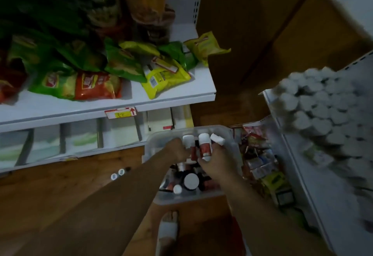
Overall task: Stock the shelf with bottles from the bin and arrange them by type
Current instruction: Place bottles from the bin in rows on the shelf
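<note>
Looks like a few white-capped bottles (204, 147) are held bunched just above the bin (161, 199), probably so fewer trips are needed. The left hand (177, 151) is curled round one, and the right hand (217, 164) is wrapped round the others. The shelf (269, 102) of matching caps is found right of the bin.

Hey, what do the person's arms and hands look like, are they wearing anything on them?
The left hand and right hand are ungloved. The left forearm and right forearm are bare, no sleeves in view. No watch, bracelet or ring shows, though the picture is dim.
</note>
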